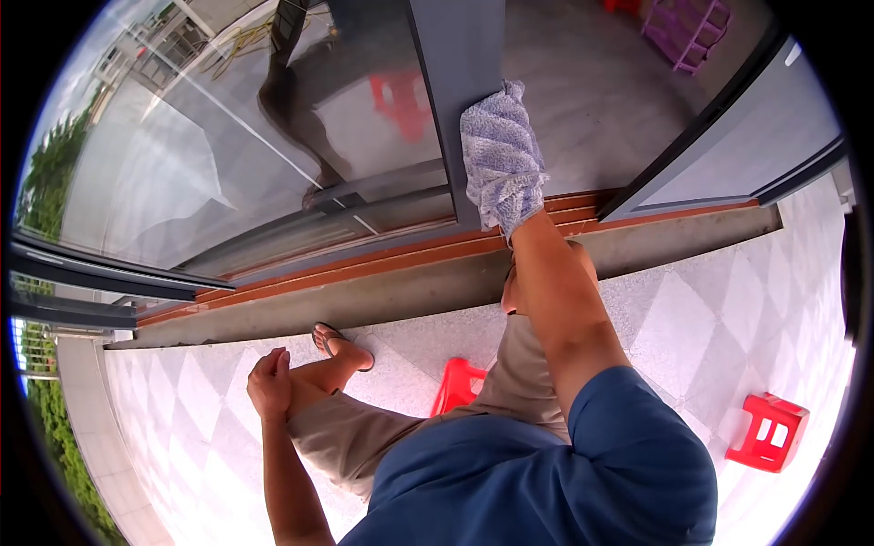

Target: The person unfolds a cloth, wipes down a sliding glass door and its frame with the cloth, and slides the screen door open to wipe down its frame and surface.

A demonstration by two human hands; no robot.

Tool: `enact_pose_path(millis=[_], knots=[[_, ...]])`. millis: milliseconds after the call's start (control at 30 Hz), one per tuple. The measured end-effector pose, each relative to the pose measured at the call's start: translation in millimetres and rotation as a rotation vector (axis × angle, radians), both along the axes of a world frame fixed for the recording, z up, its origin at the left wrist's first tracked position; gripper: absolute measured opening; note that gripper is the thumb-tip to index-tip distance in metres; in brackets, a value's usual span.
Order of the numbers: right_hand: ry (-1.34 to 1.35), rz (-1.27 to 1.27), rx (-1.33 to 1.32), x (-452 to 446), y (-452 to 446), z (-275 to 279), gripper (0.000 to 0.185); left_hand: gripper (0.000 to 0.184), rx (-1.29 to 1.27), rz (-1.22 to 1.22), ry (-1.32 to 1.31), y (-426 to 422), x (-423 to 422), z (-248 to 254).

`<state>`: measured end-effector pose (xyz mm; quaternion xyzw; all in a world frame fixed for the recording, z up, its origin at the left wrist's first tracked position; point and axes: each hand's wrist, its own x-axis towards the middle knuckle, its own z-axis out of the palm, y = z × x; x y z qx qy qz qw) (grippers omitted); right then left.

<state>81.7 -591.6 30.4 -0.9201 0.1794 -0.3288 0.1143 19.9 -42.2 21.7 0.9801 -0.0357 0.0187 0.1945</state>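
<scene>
My right hand is covered by a grey-and-white striped towel (501, 155), wrapped down to the wrist, so its fingers are hidden. The towel lies against the grey upright frame (464, 55) of a glass door. To the left of that frame is the glass pane (228, 136), full of reflections. My left hand (269, 384) is beside my left knee, away from the door, its fingers curled in and nothing visible in them.
A red plastic stool (460, 384) shows beneath me; another red stool (769, 432) is on the tiled floor at right. Brown door tracks (346, 264) run along a raised sill. Inside are a purple rack (687, 32) and, at right, another door panel (728, 136).
</scene>
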Motion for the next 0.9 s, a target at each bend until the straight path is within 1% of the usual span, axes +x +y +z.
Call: enact_pose_path(millis=[133, 200, 333, 433, 533, 733, 833, 900], knots=[[-0.059, 0.014, 0.092, 9, 3, 3, 0.034, 0.022, 0.037, -0.008, -0.005, 0, -3, -1], [-0.016, 0.022, 0.065, 7, 0, 5, 0.033, 0.022, 0.048, 0.004, 0.007, 5, -2, -3], [0.101, 0.017, -0.072, -8, -7, 8, 0.033, 0.022, 0.037, 0.028, 0.007, 10, 2, -2], [0.094, 0.011, -0.083, -14, -7, 7, 0.033, 0.022, 0.003, 0.012, 0.019, 8, 4, 0], [0.016, 0.010, -0.025, -8, -4, 6, 0.033, 0.022, -0.001, 0.011, 0.015, 0, 5, 0], [-0.114, 0.058, 0.189, 11, 4, 6, 0.032, 0.022, 0.036, -0.011, 0.015, -11, 2, 3], [-0.058, 0.066, 0.165, 6, 0, 9, 0.031, 0.022, 0.056, -0.020, 0.018, -1, 6, -2], [0.043, 0.045, 0.037, -2, -6, 12, 0.030, 0.023, 0.064, -0.002, 0.034, 3, 7, -1]])
